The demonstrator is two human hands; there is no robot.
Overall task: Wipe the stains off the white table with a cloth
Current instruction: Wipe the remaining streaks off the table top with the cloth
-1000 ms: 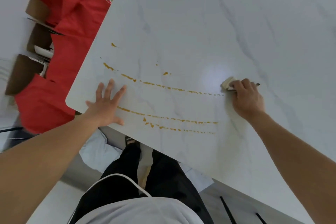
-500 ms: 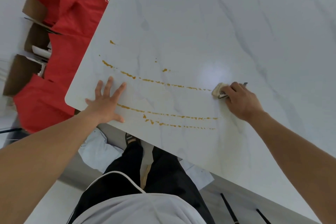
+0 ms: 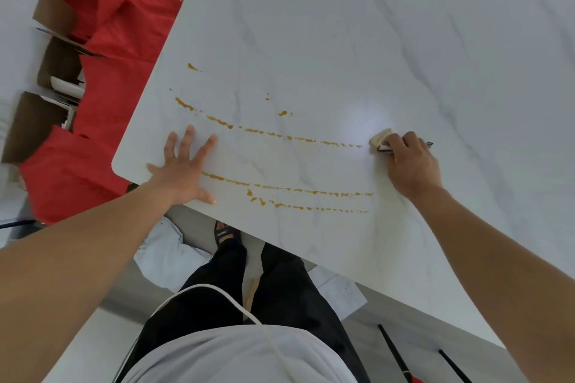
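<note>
- White marble-look table (image 3: 342, 40), grey veins, rounded near-left corner; bright light glare beside the cloth.
- 3 long orange-brown stain streaks (image 3: 289, 137) cross the near part, with small spots above them.
- Left of the table: red fabric (image 3: 124, 40) draped over open cardboard boxes (image 3: 53, 68).
- Left hand (image 3: 183, 169) flat on the table, fingers spread wide.
- Right hand (image 3: 410, 165) closed over a small beige cloth (image 3: 380, 137), pressed down at the right end of the top streak.
- Versus 0.5 s ago: cloth in much the same place, streaks unchanged.
</note>
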